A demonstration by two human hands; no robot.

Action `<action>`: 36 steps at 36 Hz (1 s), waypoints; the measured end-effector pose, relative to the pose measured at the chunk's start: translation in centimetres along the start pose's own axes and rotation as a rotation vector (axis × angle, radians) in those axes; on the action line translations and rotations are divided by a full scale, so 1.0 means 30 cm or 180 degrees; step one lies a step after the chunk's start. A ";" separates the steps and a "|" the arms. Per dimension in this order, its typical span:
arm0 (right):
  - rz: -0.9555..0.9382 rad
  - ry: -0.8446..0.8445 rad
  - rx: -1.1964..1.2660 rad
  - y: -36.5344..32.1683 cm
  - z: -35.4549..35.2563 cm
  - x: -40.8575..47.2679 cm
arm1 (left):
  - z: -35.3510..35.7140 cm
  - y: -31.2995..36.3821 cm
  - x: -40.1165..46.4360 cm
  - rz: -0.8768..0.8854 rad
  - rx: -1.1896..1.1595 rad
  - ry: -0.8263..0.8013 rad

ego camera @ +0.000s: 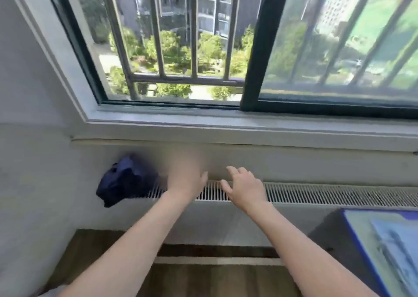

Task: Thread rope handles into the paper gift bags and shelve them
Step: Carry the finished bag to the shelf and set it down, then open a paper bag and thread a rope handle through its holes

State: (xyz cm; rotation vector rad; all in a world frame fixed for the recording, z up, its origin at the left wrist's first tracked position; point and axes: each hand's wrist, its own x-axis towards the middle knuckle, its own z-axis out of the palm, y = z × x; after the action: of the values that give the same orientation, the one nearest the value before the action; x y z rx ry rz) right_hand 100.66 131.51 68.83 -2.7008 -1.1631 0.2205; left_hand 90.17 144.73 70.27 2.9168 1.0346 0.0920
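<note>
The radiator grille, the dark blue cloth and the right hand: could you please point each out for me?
radiator grille (328, 193), head view, on its bare slats.
dark blue cloth (124, 181), head view, middle of the bundle.
right hand (245, 187), head view, back of the hand.

A long white radiator with a slatted grille top runs under the window sill. A crumpled dark blue cloth, possibly a bag, sits on its left end. Below lies brown wood-look flooring.
</note>
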 end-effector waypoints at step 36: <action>0.2834 0.0779 -0.0099 1.442 -0.244 -0.938 | 0.189 1.668 -0.323 0.2877 -0.0438 -0.0018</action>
State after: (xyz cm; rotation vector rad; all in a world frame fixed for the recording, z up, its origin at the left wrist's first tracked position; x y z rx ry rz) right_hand 113.41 81.00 67.50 -2.9639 0.1500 -0.0167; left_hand 114.48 99.66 67.37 2.9755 -0.3406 0.1691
